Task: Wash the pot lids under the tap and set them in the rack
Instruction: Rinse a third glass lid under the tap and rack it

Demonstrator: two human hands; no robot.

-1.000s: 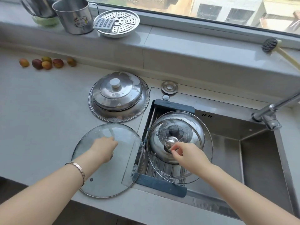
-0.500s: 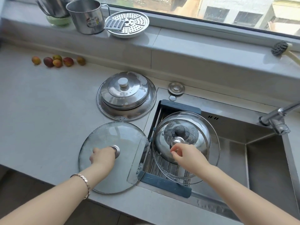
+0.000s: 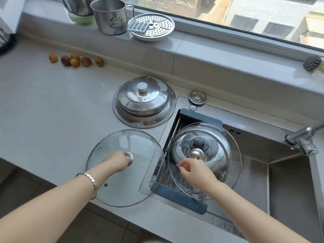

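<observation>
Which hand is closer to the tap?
Right. The right hand is over the lids in the rack, well left of the tap; the left hand is farther left, on the big glass lid.

Daylit window above grey sill and countertop.

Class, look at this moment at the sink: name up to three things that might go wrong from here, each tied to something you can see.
1. The large glass lid overhangs both the counter's front edge and the sink; lifted by the left hand while wet, it might slip and break.
2. Lids already stacked in the rack could slide as the right hand withdraws.
3. Foam on the steel lids suggests they may be slippery.
</observation>
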